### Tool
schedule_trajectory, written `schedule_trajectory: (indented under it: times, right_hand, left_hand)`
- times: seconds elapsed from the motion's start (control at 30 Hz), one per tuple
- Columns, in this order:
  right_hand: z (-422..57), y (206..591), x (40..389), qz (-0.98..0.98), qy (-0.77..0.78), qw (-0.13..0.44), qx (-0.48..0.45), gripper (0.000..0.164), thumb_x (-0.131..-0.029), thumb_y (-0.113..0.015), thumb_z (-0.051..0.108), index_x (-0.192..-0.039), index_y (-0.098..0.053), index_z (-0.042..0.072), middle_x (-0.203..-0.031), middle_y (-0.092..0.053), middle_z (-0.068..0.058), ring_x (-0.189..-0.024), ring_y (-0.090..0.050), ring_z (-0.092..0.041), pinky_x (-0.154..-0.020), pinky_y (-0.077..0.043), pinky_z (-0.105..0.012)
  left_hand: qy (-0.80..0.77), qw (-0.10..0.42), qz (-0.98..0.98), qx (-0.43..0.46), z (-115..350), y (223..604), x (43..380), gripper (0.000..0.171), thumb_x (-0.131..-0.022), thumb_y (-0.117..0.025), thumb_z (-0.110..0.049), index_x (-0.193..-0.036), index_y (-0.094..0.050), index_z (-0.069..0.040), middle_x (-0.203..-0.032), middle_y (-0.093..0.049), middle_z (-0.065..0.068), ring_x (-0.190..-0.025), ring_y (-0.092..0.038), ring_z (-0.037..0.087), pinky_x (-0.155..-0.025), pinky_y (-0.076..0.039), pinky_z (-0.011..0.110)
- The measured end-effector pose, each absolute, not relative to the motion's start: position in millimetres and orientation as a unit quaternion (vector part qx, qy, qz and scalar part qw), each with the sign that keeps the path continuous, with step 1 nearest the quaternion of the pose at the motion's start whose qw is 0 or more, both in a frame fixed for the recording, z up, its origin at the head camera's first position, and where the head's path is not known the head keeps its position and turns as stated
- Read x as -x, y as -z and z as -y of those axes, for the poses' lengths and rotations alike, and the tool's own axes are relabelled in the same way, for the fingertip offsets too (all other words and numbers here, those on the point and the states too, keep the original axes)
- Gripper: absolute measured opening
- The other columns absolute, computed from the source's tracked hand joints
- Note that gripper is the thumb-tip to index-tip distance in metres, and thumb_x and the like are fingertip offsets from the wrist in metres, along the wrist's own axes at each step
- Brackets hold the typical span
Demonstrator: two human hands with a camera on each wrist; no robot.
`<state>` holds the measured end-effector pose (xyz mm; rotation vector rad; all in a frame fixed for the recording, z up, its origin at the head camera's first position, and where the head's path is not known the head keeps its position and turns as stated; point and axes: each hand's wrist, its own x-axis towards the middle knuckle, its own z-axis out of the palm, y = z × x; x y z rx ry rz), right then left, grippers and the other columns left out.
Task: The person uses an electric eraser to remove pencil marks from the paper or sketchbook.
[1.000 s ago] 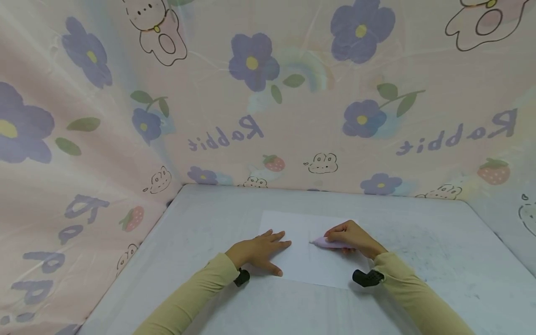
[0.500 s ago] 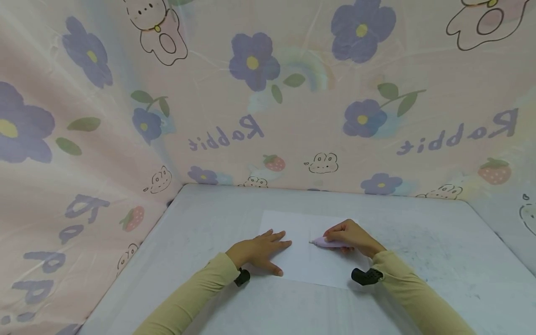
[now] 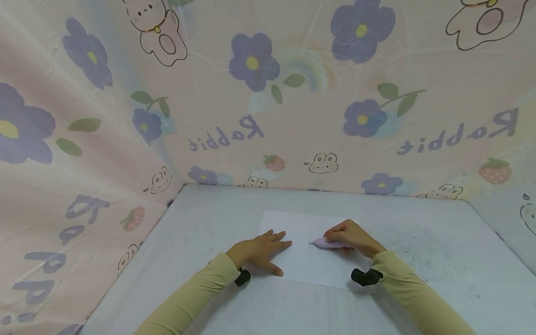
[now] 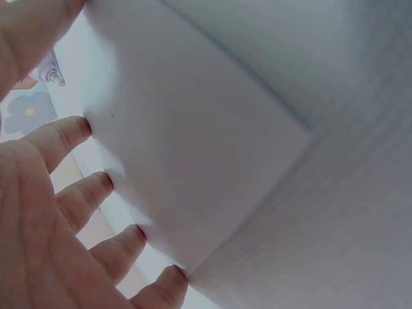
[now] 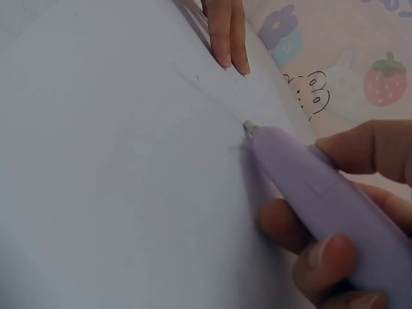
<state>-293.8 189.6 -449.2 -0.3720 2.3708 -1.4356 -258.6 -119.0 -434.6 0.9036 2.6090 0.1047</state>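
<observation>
In the head view a white sheet of paper lies on the table. My left hand rests on its left part with the fingers spread. In the left wrist view, its fingertips press on the sheet near one edge. My right hand grips a lilac electric eraser, thumb and fingers round its body. The metallic tip points left and meets the paper near the sheet's middle. A faint pencil line runs up to this tip in the right wrist view, with small dark specks beside it.
The white table has faint dark smudges on the right. A pinkish cloth with flowers, rabbits and strawberries hangs behind and at the left. Black wrist devices sit at both sleeve cuffs.
My right hand and the electric eraser have shifted very slightly left, with the tip staying at the faint line. The left hand and the paper have stayed in place.
</observation>
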Motion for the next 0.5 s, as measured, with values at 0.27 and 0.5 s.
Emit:
schedule_trajectory:
  times: [0.27, 0.5]
  right_hand:
    - [-190.5, 449.8, 294.7, -0.836, 0.507, 0.166, 0.128, 0.022, -0.087, -0.070, 0.021, -0.099, -0.076, 0.004, -0.097, -0.069, -0.009, -0.045, -0.045, -0.012, -0.041, -0.031, -0.023]
    - [-190.1, 450.0, 294.5, -0.823, 0.526, 0.172, 0.127, 0.019, -0.087, -0.072, 0.018, -0.096, -0.076, 0.002, -0.101, -0.069, -0.011, -0.045, -0.044, -0.010, -0.041, -0.032, -0.021]
  left_hand:
    - [-0.039, 0.190, -0.927, -0.321, 118.7, 435.0, 258.3, 0.086, -0.082, -0.069, -0.058, -0.154, -0.030, -0.031, -0.161, -0.013, -0.003, -0.146, -0.011, 0.029, -0.111, -0.025, 0.050]
    - [-0.037, 0.189, -0.927, -0.321, 118.2, 435.1, 259.1, 0.087, -0.082, -0.069, -0.059, -0.154, -0.029, -0.031, -0.161, -0.014, -0.003, -0.146, -0.012, 0.029, -0.110, -0.025, 0.051]
